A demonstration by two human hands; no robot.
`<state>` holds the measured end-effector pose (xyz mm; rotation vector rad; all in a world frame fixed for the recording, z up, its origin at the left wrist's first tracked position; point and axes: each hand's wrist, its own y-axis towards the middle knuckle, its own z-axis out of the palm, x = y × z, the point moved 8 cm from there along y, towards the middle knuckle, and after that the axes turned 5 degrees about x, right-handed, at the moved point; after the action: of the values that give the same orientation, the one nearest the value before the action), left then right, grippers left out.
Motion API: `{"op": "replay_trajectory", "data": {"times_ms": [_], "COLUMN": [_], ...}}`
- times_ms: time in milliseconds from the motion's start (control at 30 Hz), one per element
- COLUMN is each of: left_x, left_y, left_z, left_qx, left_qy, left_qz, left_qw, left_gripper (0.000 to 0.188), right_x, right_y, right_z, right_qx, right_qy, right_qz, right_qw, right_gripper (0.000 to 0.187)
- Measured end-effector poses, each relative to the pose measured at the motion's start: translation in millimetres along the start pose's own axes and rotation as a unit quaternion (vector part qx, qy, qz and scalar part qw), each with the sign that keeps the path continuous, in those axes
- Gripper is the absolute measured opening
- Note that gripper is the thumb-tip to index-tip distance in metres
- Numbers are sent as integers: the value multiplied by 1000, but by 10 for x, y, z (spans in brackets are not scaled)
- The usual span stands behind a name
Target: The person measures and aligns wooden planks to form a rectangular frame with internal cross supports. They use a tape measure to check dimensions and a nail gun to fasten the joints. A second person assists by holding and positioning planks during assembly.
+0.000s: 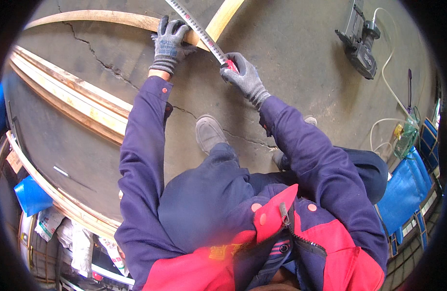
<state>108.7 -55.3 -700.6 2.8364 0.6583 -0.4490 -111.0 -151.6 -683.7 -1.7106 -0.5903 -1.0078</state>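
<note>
My left hand (169, 46), in a grey work glove, is closed over the end of a long wooden strip (102, 17) that stretches off to the far left. Close to those fingers, a second wooden strip (226, 18) meets the first at an angle and runs up past the top edge. My right hand (246, 80), gloved too, grips a tape measure by its red case (230, 66). Its pale metal blade (196, 29) is drawn out, crossing over the wood where the strips meet and leaving the view at the top. The right fingertips are partly hidden.
Several planks (78, 102) lie on the cracked concrete floor at left, with more long boards (82, 208) below them. A black nail gun (361, 51) with a pale hose (390, 53) rests at upper right. Blue sheeting (405, 196) is at lower right.
</note>
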Motion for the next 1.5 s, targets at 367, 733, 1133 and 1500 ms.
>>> {"op": "replay_trajectory", "data": {"times_ms": [367, 733, 1133, 1500], "left_x": [-22, -127, -125, 147], "left_y": [-29, -214, -642, -979], "left_z": [1, 13, -298, -100], "left_qx": [18, 17, -18, -208], "left_qy": [3, -14, -101, -677], "left_qz": [-31, -63, -92, -400], "left_qw": [999, 998, 990, 582], "left_gripper": [78, 89, 86, 52], "right_x": [-6, -13, 13, 1416], "right_y": [-8, -9, 2, 427], "right_z": [24, 38, 75, 219], "right_qx": [-6, 8, 66, 149], "right_qy": [17, 8, 143, 373], "right_qz": [-24, -24, 1, -68], "right_qw": [1000, 1000, 988, 913], "right_gripper": [54, 57, 48, 41]}}
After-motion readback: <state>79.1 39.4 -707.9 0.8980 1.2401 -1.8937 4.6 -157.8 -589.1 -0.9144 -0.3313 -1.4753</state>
